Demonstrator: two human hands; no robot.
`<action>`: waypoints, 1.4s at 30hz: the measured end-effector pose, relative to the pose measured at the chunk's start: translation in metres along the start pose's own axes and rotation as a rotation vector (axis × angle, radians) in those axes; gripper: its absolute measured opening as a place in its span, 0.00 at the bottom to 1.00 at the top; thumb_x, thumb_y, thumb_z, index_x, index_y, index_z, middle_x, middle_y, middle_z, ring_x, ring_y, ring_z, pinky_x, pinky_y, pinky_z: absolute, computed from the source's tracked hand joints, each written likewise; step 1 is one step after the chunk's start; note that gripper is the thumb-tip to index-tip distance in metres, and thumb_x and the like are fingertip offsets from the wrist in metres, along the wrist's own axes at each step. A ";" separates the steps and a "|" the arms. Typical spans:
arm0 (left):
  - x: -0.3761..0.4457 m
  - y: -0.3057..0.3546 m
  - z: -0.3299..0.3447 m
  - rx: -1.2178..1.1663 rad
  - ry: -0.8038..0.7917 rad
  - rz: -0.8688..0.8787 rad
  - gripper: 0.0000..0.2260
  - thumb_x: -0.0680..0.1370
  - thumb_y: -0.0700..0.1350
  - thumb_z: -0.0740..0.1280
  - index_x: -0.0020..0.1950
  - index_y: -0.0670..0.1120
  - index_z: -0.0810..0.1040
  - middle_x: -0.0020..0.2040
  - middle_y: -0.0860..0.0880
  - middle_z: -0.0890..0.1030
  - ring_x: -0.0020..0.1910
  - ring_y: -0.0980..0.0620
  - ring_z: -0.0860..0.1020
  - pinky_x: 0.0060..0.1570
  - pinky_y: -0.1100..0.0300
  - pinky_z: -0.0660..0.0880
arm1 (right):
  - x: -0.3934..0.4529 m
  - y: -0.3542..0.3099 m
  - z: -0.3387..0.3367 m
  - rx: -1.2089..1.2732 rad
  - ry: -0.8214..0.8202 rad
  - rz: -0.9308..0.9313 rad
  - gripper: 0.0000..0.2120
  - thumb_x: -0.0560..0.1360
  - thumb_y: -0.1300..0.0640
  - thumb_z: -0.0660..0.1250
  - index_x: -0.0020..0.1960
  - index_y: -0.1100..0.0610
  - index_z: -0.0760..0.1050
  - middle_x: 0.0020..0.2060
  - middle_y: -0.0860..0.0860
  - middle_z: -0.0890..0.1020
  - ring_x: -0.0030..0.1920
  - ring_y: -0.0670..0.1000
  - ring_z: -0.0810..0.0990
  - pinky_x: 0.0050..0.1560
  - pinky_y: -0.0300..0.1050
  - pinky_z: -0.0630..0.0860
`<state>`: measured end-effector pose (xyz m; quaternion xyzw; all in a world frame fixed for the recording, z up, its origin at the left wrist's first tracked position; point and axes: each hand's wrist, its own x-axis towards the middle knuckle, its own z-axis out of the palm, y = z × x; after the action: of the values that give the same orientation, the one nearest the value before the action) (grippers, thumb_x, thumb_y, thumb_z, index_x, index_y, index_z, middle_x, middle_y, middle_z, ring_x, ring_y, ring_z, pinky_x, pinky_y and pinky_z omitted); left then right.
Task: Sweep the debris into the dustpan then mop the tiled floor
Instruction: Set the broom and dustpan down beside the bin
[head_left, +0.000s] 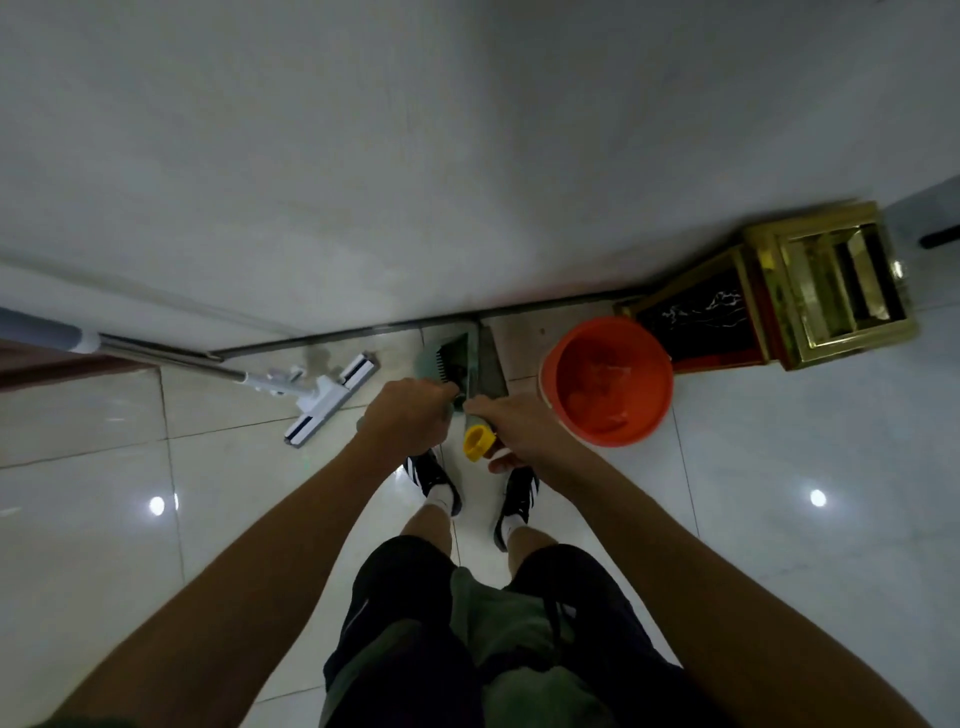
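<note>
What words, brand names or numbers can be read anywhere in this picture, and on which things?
None can be read.
Orange bucket: plain, no text shows.
Gold bin: its dark panel carries white veining, not lettering.
Mop: white head with dark strips, no label legible.
Yellow handle end by the right hand: no print visible.
Shoes: white stripes only.
The left hand hides whatever it grips.

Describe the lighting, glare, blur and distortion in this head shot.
Head view: dim overall, the hands dark; round lamp glare on the glossy floor tiles; wide-angle bending curves the wall base and stretches the forearms; the gold bin and orange bucket look slightly smeared.
</note>
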<state>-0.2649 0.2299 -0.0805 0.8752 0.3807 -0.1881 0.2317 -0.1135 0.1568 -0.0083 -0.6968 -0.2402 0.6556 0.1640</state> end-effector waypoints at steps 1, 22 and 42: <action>0.001 0.000 -0.001 -0.009 -0.008 0.000 0.12 0.81 0.48 0.64 0.63 0.48 0.75 0.48 0.48 0.81 0.40 0.50 0.77 0.38 0.59 0.67 | 0.002 -0.001 0.003 -0.034 0.012 -0.008 0.17 0.81 0.47 0.63 0.58 0.61 0.77 0.41 0.49 0.80 0.40 0.46 0.80 0.28 0.31 0.75; 0.018 -0.008 -0.003 -0.112 -0.045 0.089 0.17 0.80 0.47 0.67 0.69 0.49 0.75 0.60 0.46 0.78 0.51 0.47 0.81 0.44 0.60 0.70 | 0.012 -0.003 0.004 0.156 0.123 0.016 0.16 0.79 0.48 0.66 0.49 0.62 0.79 0.38 0.54 0.81 0.38 0.50 0.81 0.33 0.39 0.78; 0.030 -0.019 -0.009 -0.433 -0.319 0.215 0.28 0.74 0.35 0.72 0.72 0.49 0.71 0.61 0.42 0.80 0.54 0.42 0.80 0.53 0.41 0.79 | 0.024 0.027 -0.028 0.103 0.022 0.050 0.15 0.83 0.59 0.58 0.68 0.58 0.75 0.50 0.60 0.84 0.39 0.51 0.80 0.44 0.47 0.80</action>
<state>-0.2589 0.2637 -0.0926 0.8002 0.2757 -0.2121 0.4885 -0.0823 0.1500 -0.0401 -0.7005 -0.1865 0.6632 0.1859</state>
